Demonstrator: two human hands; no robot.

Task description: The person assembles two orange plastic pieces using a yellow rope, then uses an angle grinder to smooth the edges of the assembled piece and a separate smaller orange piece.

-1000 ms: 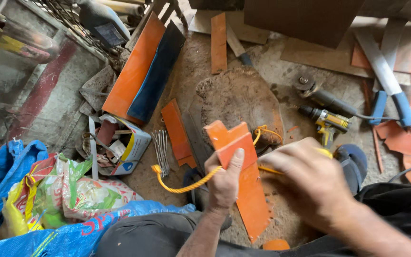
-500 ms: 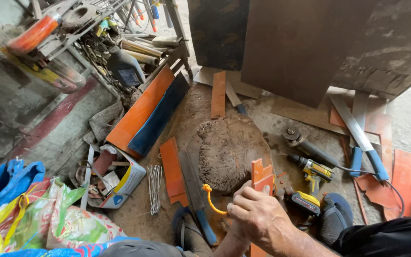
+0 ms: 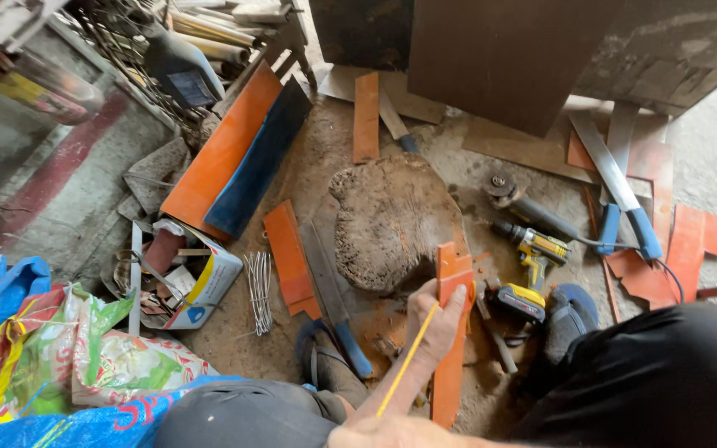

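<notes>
My left hand [image 3: 435, 319] is closed on one notched orange strip [image 3: 451, 332], thumb laid on its face near the upper end; the strip stands nearly upright beside the edge of the single pitted wooden chopping block [image 3: 392, 222], its foot on the floor [image 3: 491, 390]. My right hand [image 3: 396, 430] shows only partly at the bottom edge; a yellow stick [image 3: 408, 358] runs from it up to the left hand, but I cannot tell how the hand grips it. On the floor: one yellow cordless drill [image 3: 533, 249] just right of the strip, one angle grinder [image 3: 524, 203] beyond it, two blue-handled blades [image 3: 624, 191] farther right, one bundle of wire pieces [image 3: 259, 282] left of a second orange strip [image 3: 290, 259]. Open room is narrow: block on the left, drill on the right, my knees below.
</notes>
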